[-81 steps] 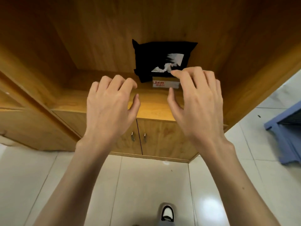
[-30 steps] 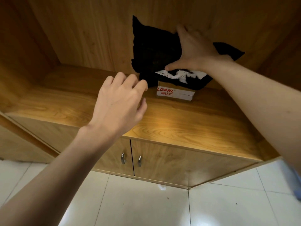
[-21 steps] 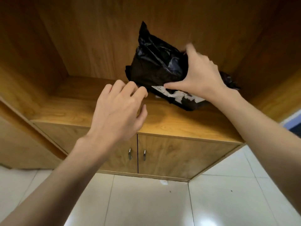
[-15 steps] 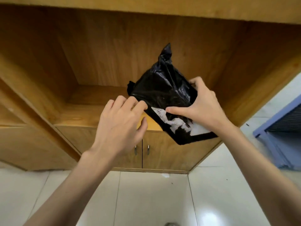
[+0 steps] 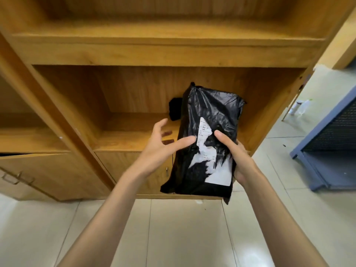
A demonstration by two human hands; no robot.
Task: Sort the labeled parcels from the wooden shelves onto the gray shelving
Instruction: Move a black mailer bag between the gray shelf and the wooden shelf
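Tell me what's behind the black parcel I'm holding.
Behind the black parcel, a dark object shows at its left edge on the wooden shelf. The parcel covers the rest, so what it is cannot be told.

A: Parcel count? 
B: Two: one black parcel (image 5: 209,135) at centre frame with one torn white label (image 5: 209,160), and one more dark parcel (image 5: 175,110) behind it on the wooden shelves (image 5: 134,53).
A: Hands?
B: Two: left hand (image 5: 161,149), right hand (image 5: 237,153).
A: Gray shelving?
B: One unit (image 5: 327,151), right edge. And three cabinet handles, lower down.
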